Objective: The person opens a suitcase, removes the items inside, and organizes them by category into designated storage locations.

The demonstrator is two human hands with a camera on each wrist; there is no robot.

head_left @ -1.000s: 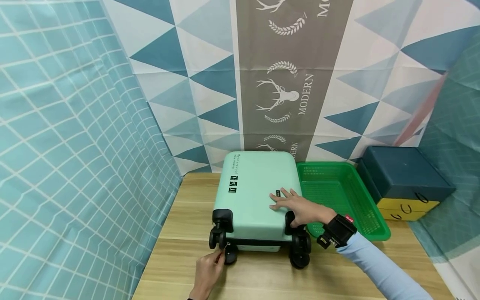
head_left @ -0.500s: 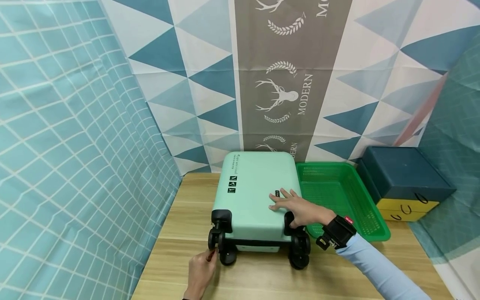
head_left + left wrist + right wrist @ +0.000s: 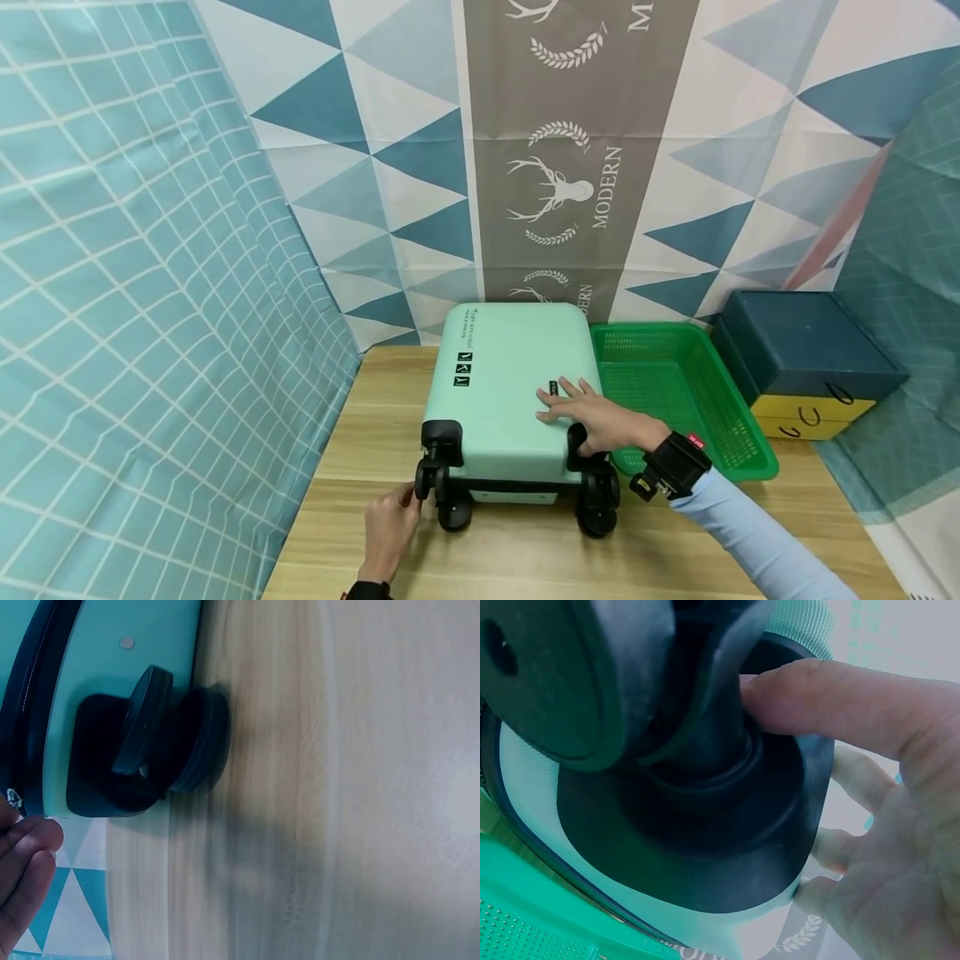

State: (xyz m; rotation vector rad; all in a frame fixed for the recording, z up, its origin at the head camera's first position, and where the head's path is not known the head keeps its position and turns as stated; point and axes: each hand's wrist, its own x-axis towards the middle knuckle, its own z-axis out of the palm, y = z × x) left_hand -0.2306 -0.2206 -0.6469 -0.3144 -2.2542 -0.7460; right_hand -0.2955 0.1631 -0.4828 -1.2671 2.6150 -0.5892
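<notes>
A mint-green hard-shell suitcase [image 3: 517, 358] lies flat on the wooden table, its black wheels facing the person. At its near left corner, beside the caster wheel [image 3: 142, 720], my left hand [image 3: 390, 525] has its fingers curled at the dark zipper seam [image 3: 34, 697]. A small silver zipper pull [image 3: 13, 799] shows at those fingertips, pinched and partly hidden. My right hand [image 3: 592, 417] rests on the near right corner of the lid, fingers spread and fairly straight. Its thumb [image 3: 795, 697] presses by the black wheel mount [image 3: 705, 847].
Right of the suitcase stands a green plastic basket [image 3: 750, 433]. A dark blue box [image 3: 817, 342] with a yellow lower front sits beyond it. Patterned cloth [image 3: 555, 167] hangs behind, and tile-print cloth [image 3: 150, 292] runs along the left.
My left hand has moved left along the seam, from beside the left wheels to just outside the corner. The right hand stays on the lid, and the suitcase has barely shifted in view.
</notes>
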